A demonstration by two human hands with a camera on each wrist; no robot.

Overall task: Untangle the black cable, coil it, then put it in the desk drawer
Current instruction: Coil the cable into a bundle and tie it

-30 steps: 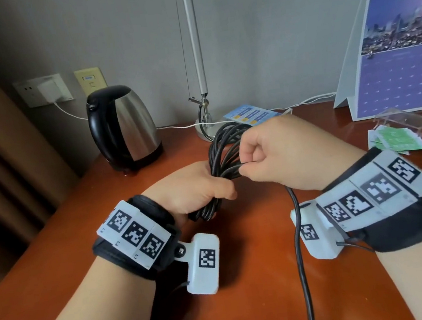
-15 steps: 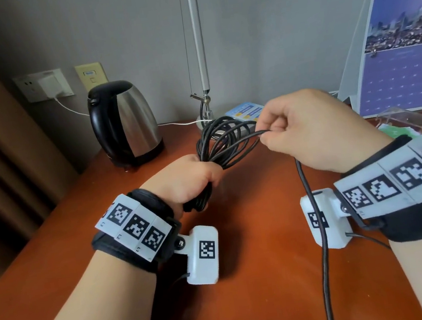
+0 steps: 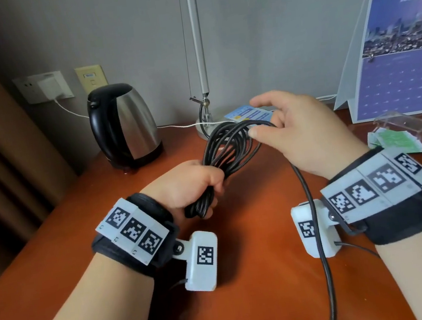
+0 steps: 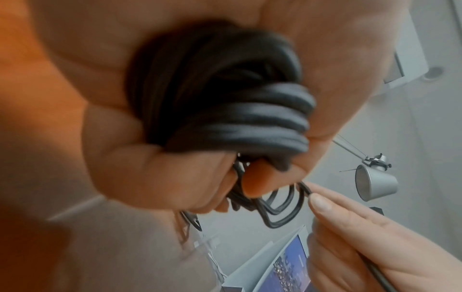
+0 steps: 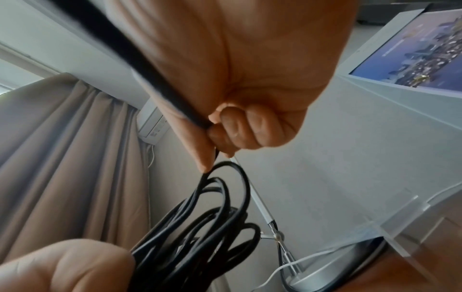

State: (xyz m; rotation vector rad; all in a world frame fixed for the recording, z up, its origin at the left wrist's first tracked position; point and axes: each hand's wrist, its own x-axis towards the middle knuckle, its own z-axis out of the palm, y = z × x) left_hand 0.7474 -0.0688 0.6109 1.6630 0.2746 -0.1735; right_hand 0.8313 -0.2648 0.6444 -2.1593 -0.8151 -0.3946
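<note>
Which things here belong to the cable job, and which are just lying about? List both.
Part of the job:
- black cable
- left hand, gripping the coil
- right hand, guiding the loose strand

Lying about:
- kettle
- lamp
- calendar
- clear holder
- wall charger

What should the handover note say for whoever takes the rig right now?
Left hand: fist gripping the bundled loops of the black cable, held above the desk.
Right hand: at the top of the loops, thumb and fingers pinching the free strand; that strand runs under the hand and trails down off the near edge of the picture.
Done: several loops are gathered in the left hand.
Left: wind in the trailing length, tidy the coil, put it in the drawer. No drawer shows in any view.
Nearby: kettle, lamp base, calendar.
</note>
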